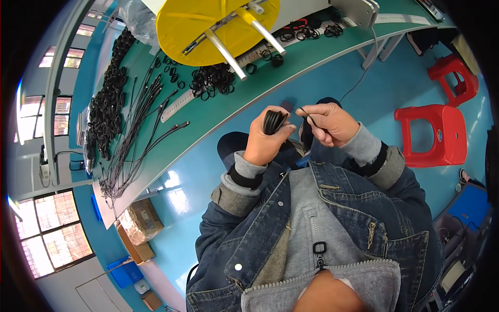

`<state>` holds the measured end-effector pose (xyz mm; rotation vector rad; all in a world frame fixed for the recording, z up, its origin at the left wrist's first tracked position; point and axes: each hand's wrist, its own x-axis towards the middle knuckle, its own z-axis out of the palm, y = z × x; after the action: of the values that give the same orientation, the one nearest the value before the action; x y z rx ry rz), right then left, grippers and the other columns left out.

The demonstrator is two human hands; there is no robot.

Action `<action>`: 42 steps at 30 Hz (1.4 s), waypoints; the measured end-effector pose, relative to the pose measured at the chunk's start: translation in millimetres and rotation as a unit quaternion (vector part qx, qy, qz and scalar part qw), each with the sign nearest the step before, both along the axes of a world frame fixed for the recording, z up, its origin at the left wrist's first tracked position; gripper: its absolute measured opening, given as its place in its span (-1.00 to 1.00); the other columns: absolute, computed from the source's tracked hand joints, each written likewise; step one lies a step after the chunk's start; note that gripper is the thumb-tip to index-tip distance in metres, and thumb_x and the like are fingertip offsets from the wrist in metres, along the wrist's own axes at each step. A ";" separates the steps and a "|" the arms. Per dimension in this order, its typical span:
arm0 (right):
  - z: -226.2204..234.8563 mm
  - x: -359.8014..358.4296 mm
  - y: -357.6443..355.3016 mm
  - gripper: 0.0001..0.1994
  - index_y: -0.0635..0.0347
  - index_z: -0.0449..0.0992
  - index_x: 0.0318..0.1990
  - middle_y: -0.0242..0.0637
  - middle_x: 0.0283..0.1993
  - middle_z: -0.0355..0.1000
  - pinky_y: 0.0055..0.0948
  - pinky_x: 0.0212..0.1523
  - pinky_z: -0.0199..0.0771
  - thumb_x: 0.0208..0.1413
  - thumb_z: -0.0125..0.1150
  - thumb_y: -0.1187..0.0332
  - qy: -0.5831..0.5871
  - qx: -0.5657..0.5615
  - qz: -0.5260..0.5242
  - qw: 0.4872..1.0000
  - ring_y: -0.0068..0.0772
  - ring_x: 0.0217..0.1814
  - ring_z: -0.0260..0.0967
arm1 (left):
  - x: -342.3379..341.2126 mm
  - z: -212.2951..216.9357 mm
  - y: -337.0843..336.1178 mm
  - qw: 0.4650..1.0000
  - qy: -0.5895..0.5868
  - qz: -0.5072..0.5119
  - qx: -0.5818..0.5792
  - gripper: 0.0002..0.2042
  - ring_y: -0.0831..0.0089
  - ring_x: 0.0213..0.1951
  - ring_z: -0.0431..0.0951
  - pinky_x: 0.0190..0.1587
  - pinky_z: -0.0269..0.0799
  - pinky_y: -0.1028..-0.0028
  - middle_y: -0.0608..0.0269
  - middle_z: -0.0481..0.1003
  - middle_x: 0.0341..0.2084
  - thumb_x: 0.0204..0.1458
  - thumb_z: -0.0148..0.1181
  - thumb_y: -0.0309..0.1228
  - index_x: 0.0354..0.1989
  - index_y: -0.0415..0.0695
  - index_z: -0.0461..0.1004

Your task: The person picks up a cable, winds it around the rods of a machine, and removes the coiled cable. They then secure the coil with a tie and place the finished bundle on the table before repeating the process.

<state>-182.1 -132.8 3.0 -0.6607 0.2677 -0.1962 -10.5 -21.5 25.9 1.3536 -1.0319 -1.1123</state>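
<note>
My left hand [261, 141] is closed around a coil of black cable [274, 122], its folded loops standing up between thumb and fingers. Close by on the right, my right hand [335, 125] pinches a thin black strand [307, 114]. Whether this strand is the cable's own end or a separate tie is too small to tell. Both hands are held over my lap, in front of the green table's edge. On that table lie a pile of small black loops [212, 81] and a spread of loose black cables [138, 125].
A yellow disc with metal rods [221, 31] overhangs the green table [197, 125]. Finished-looking black coils [106, 114] are heaped along its left side, near a steel ruler [176, 105]. Red stools [452, 135] stand at the right; a cardboard box [140, 223] sits below the table.
</note>
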 end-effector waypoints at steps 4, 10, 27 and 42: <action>6.8 13.4 -0.2 -0.83 0.32 0.42 -0.21 -0.30 -0.56 0.41 -0.67 -0.74 0.29 0.10 0.05 0.42 0.016 -0.072 -0.060 0.996 -0.61 -0.70 0.30 | -5.3 -4.9 -1.7 0.993 -0.104 0.013 -0.048 -0.79 0.59 -0.49 0.38 -0.45 0.31 0.58 0.31 0.38 -0.53 -0.14 0.19 -0.59 -0.31 -0.21 0.34; 18.6 29.3 11.9 -0.78 0.27 0.46 -0.14 -0.37 -0.54 0.41 -0.74 -0.68 0.30 0.04 0.12 0.43 0.081 -0.273 -0.126 0.950 -0.70 -0.63 0.29 | -13.5 -16.6 -0.4 0.980 -0.194 0.021 -0.041 -0.78 0.51 -0.50 0.40 -0.43 0.34 0.50 0.20 0.41 -0.56 -0.17 0.24 -0.55 -0.35 -0.22 0.35; 32.5 32.3 6.4 -0.33 0.27 0.21 -0.02 -0.16 -0.34 0.37 -0.42 -0.28 0.39 -0.38 0.42 0.37 0.069 -0.707 -0.039 0.703 -0.34 -0.33 0.37 | -10.1 -16.5 -4.4 0.901 -0.425 0.035 -0.080 -0.52 0.07 -0.35 0.48 -0.32 0.42 0.35 -0.05 0.43 -0.34 -0.31 0.35 -0.40 -0.22 -0.34 0.29; 17.6 31.1 0.1 -0.63 0.32 0.29 -0.26 -0.12 -0.50 0.35 -0.40 -0.63 0.32 -0.11 0.25 0.25 0.066 -0.107 -0.055 0.991 -0.33 -0.64 0.30 | 0.4 -15.2 7.5 0.991 0.057 0.110 -0.049 -0.50 0.47 -0.35 0.45 -0.32 0.39 0.48 0.18 0.44 -0.38 -0.40 0.32 -0.63 -0.16 -0.25 0.32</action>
<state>-151.0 -132.7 20.6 -0.8749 0.4151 -0.2889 -10.1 -13.9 10.8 1.2760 -0.8231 -0.9503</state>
